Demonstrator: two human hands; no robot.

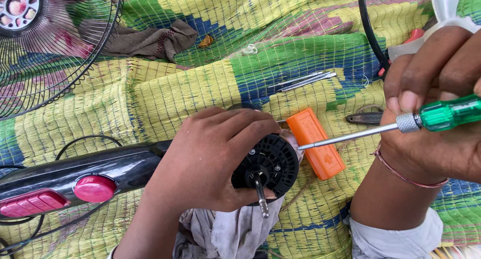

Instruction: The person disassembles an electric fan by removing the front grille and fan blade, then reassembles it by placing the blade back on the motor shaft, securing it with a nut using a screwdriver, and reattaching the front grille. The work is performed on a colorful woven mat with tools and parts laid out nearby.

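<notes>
Left hand (210,159) has its fingers curled tight round the black fan motor (268,164), thumb hooked under the front face, so the housing looks pinned steady with the shaft (261,193) poking up toward the camera. Motor sits mid-frame, propped on a grey rag (235,234), which probably keeps it from rolling on the mat (190,88).

Right hand (436,108) is closed on the green handle of a screwdriver (381,130), fingertips pinched near the metal collar. The blade runs left and its tip meets the motor's right edge, right beside the orange box (315,143). Holding it that far forward looks like it's for finer control of the tip.

Further out: the stand with red buttons (70,189) trails off left from the motor, fan guard (45,43) lies top left, brown cloth (150,38) next to it. A few spare bits (305,81) lie on the mat above the box, within easy reach.
</notes>
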